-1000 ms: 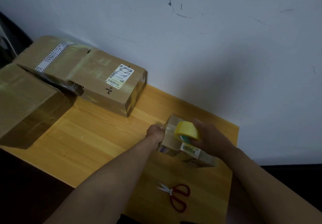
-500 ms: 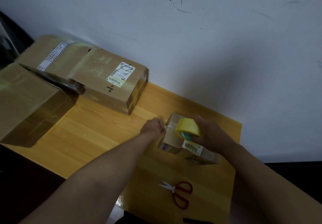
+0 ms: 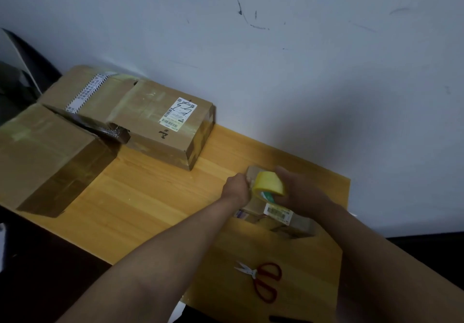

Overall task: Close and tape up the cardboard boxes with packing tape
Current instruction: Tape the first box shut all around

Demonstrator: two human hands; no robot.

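A small cardboard box (image 3: 298, 221) with a barcode label lies near the right end of the wooden table (image 3: 150, 197). Over its top my right hand (image 3: 301, 194) grips a yellow roll of packing tape (image 3: 268, 183). My left hand (image 3: 237, 188) is curled against the box's left end, right beside the roll; what its fingers pinch is hidden. Much of the box is covered by both hands.
Red-handled scissors (image 3: 263, 278) lie on the table in front of the small box. A taped box with a shipping label (image 3: 165, 132) stands at the back by the wall. A larger box (image 3: 42, 157) and another behind it (image 3: 82, 89) fill the left end.
Both hands and the tape roll have stayed on the small box, shifting only a little. The roll sits slightly lower over the box top.
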